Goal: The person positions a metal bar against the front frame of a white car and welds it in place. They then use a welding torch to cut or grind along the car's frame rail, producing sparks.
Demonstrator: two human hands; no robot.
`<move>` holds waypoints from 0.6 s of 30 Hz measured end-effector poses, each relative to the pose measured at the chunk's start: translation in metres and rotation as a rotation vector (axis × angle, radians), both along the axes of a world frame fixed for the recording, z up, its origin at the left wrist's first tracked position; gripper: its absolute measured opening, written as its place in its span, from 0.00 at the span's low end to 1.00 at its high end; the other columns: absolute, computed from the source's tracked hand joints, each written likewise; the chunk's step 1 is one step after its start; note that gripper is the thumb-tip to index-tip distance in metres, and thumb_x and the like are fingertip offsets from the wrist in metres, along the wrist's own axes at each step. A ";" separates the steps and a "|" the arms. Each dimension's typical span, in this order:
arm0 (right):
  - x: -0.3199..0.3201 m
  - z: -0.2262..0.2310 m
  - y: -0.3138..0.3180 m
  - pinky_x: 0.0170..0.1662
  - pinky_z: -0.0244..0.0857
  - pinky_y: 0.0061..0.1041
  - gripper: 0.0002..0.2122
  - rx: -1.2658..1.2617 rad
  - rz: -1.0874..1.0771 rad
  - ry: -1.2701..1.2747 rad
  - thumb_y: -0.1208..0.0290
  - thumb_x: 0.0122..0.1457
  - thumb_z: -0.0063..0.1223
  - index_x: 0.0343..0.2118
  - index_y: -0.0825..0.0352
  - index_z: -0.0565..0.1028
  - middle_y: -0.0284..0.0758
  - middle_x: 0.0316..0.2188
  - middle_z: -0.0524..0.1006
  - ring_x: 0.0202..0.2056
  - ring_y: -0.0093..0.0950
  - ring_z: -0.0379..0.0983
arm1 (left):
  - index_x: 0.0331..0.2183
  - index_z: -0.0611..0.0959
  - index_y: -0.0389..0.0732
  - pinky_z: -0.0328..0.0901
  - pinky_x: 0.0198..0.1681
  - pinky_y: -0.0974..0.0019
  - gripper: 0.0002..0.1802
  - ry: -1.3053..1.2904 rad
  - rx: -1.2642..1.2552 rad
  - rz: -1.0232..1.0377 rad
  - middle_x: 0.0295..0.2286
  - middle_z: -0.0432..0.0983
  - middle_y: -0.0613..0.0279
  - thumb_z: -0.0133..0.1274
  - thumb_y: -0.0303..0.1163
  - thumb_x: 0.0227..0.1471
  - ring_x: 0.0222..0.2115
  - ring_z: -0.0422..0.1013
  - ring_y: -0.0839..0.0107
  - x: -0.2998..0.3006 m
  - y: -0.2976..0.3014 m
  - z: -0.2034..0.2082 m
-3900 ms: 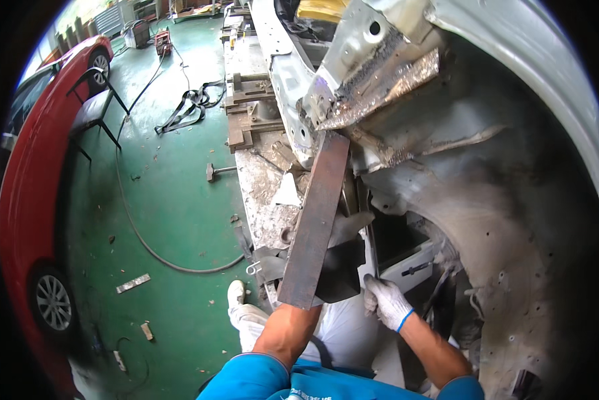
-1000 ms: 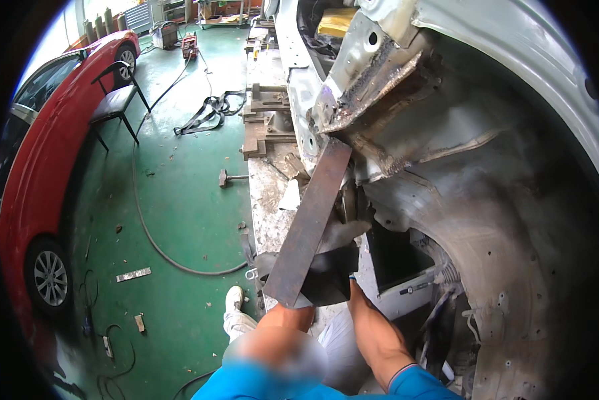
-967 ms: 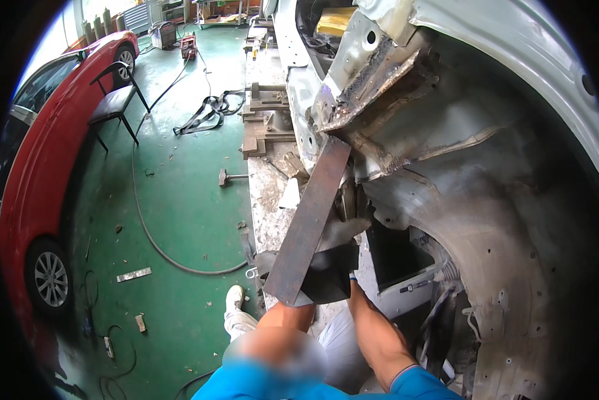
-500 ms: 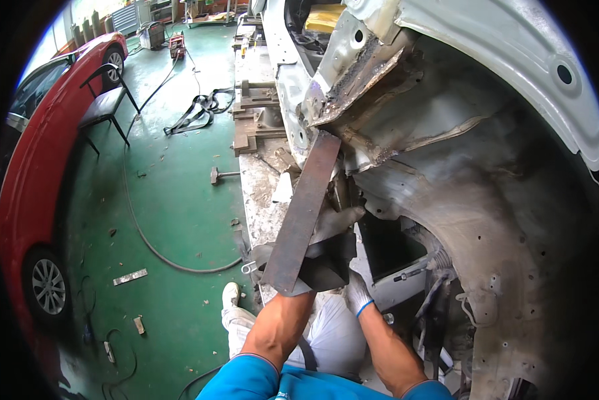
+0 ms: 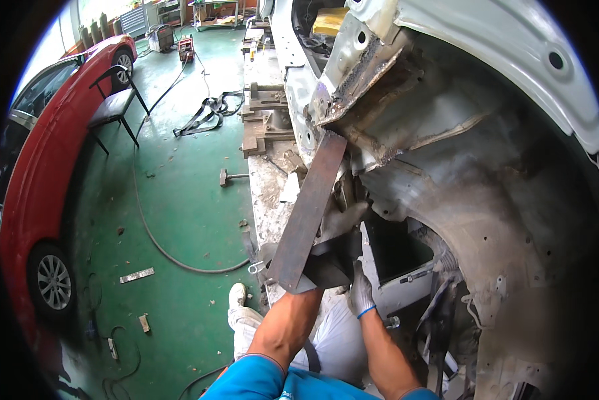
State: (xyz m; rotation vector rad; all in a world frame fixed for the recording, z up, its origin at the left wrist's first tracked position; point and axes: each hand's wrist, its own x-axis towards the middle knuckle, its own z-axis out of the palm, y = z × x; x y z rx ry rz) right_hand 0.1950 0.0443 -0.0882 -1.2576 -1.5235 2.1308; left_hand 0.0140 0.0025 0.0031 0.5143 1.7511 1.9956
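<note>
Green workshop floor (image 5: 186, 207) spreads left of the left forearm (image 5: 286, 321). Head view: rusty steel plate (image 5: 311, 207) slants from that forearm forward to the torn rail (image 5: 363, 87), apparently steadied at its near end, though the left hand is hidden there, grip not determinable. Gloved right hand (image 5: 361, 295) sits beside the dark curved piece (image 5: 327, 265), perhaps supporting it; finger closure unclear.

Left forearm (image 5: 287, 327) and right forearm (image 5: 385, 352), both bare, reaching up from the frame's bottom edge.
The left one slants rightward to the lower centre, its left hand hidden; the other leans leftward to a gloved right hand (image 5: 362, 295), fingers (image 5: 359, 272) pointing up, their grip unclear.
</note>
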 end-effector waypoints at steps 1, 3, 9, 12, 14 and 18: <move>0.001 0.001 0.000 0.28 0.71 0.29 0.30 0.009 0.043 0.006 0.33 0.72 0.42 0.34 0.60 0.78 0.27 0.18 0.66 0.19 0.22 0.66 | 0.49 0.84 0.38 0.73 0.48 0.49 0.24 0.004 -0.022 0.000 0.45 0.83 0.45 0.59 0.44 0.57 0.45 0.80 0.51 0.005 -0.001 -0.012; 0.002 0.003 0.000 0.27 0.71 0.28 0.29 -0.002 0.014 -0.031 0.34 0.72 0.44 0.36 0.61 0.78 0.26 0.18 0.69 0.19 0.22 0.67 | 0.49 0.85 0.39 0.73 0.48 0.48 0.24 0.029 -0.141 -0.031 0.45 0.83 0.43 0.58 0.46 0.58 0.45 0.80 0.49 0.028 -0.013 -0.036; 0.005 -0.016 0.008 0.28 0.71 0.33 0.34 -0.056 0.024 0.053 0.29 0.65 0.51 0.37 0.65 0.77 0.35 0.16 0.72 0.19 0.30 0.71 | 0.48 0.86 0.40 0.74 0.47 0.43 0.25 0.377 -0.729 -0.910 0.43 0.84 0.39 0.54 0.51 0.62 0.44 0.81 0.41 0.137 -0.130 0.013; 0.003 -0.046 0.016 0.29 0.72 0.28 0.29 -0.266 -0.086 0.185 0.36 0.70 0.48 0.42 0.64 0.78 0.33 0.25 0.76 0.25 0.26 0.74 | 0.46 0.84 0.42 0.74 0.36 0.46 0.16 0.730 -0.085 -0.244 0.29 0.80 0.45 0.61 0.40 0.60 0.34 0.80 0.43 0.157 -0.128 0.102; 0.004 -0.072 0.021 0.48 0.66 0.30 0.25 -0.118 -0.107 0.349 0.44 0.75 0.41 0.58 0.62 0.71 0.33 0.49 0.73 0.47 0.28 0.70 | 0.52 0.78 0.35 0.74 0.35 0.51 0.24 0.875 -0.200 0.209 0.32 0.78 0.46 0.61 0.35 0.57 0.32 0.78 0.47 0.121 -0.084 0.132; -0.002 -0.111 0.050 0.34 0.74 0.32 0.26 -0.222 -0.047 0.164 0.42 0.74 0.44 0.57 0.60 0.77 0.34 0.42 0.82 0.37 0.29 0.79 | 0.56 0.73 0.26 0.77 0.47 0.48 0.29 0.426 -0.867 0.037 0.49 0.79 0.37 0.54 0.37 0.60 0.48 0.82 0.46 0.054 -0.019 0.115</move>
